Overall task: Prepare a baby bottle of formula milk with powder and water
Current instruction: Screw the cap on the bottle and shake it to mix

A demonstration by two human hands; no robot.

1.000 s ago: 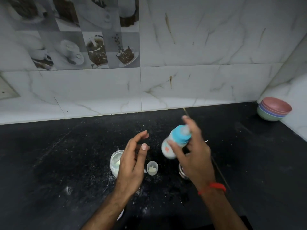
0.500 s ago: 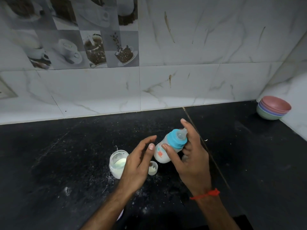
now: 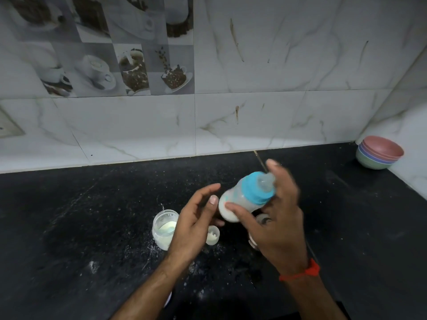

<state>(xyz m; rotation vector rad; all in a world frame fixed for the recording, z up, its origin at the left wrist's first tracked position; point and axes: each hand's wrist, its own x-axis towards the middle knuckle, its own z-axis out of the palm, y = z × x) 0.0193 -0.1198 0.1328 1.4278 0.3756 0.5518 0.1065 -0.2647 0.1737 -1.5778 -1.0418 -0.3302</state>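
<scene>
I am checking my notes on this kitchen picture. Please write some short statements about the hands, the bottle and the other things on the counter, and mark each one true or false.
1. The right hand holds the baby bottle tilted above the counter. True.
2. The left hand grips the bottle. False: it is open beside it.
3. The bottle has a blue collar and a teat on. True.
4. The open jar holding powder lies on its side. False: it stands upright.
5. The stacked bowls sit in the right corner. True.

No readable text, labels, brands or numbers appear anywhere; the markings on the baby bottle [image 3: 240, 199] are too blurred to read.
</scene>
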